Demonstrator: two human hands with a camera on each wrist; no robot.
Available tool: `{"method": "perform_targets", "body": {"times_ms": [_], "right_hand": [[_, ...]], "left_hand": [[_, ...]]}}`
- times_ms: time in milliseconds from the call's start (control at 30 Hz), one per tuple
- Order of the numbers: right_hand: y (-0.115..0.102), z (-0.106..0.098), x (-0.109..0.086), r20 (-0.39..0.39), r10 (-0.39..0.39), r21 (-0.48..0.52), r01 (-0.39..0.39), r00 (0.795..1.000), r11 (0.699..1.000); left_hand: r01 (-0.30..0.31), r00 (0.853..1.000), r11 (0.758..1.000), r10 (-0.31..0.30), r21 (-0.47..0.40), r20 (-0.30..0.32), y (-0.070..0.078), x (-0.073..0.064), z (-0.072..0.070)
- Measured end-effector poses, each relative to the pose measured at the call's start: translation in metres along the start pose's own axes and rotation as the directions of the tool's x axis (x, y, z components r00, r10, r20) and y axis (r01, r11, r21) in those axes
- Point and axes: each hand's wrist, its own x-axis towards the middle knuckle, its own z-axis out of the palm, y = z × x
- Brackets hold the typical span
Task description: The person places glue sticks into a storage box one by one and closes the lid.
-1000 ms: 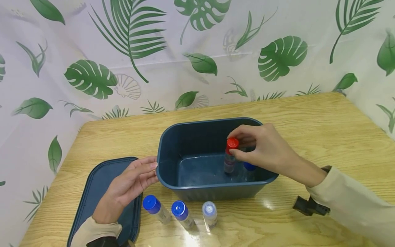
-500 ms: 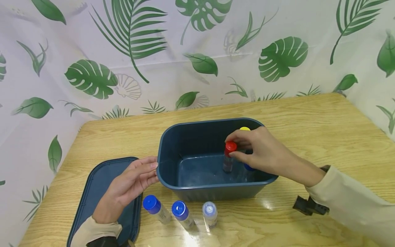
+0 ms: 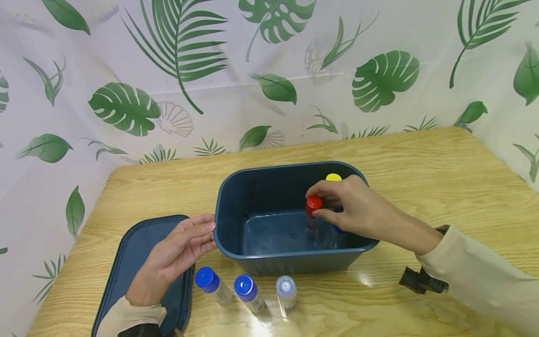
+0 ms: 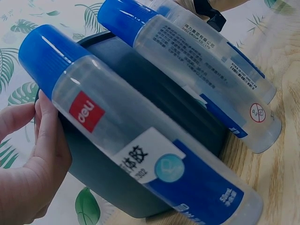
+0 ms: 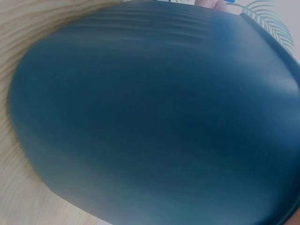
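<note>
In the head view my right hand reaches over the right part of a dark blue plastic bin. Its thumb and fingers pinch the red cap of a clear glue bottle, upright inside the bin. Behind that hand show a yellow cap and part of a blue cap; their lower parts are hidden. My left hand rests against the bin's left side at the rim, its fingers fairly straight. In front stand two blue-capped glue bottles and a pale-capped bottle.
A dark blue lid lies flat on the wooden table, partly under my left forearm. Leaf-printed cloth hangs behind the table and at its sides. The bin's outer wall fills most of the right wrist view.
My right hand has moved slightly left and down with the red-capped glue bottle, and the yellow cap has come into sight behind it. My left hand has stayed in place.
</note>
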Motion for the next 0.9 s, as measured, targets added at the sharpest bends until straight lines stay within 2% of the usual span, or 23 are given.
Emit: {"method": "perform_targets", "body": {"times_ms": [333, 500, 600, 900], "right_hand": [[0.0, 0.0, 0.001, -0.009, -0.003, -0.031, 0.003, 1.0, 1.0], [-0.002, -0.005, -0.001, -0.027, 0.024, 0.026, -0.023, 0.999, 0.999], [-0.004, -0.011, -0.003, -0.055, 0.032, 0.047, -0.029, 0.998, 0.998], [-0.005, -0.031, -0.012, -0.173, 0.074, 0.028, -0.071, 0.982, 0.997]], "left_hand": [[0.001, 1.0, 1.0, -0.001, 0.006, -0.01, 0.0, 0.0, 0.0], [0.004, 1.0, 1.0, -0.004, 0.004, -0.013, 0.0, 0.0, 0.0], [0.008, 1.0, 1.0, -0.008, 0.004, -0.018, 0.0, 0.0, 0.0], [0.01, 0.999, 1.0, -0.009, 0.015, -0.031, 0.0, 0.0, 0.002]]}}
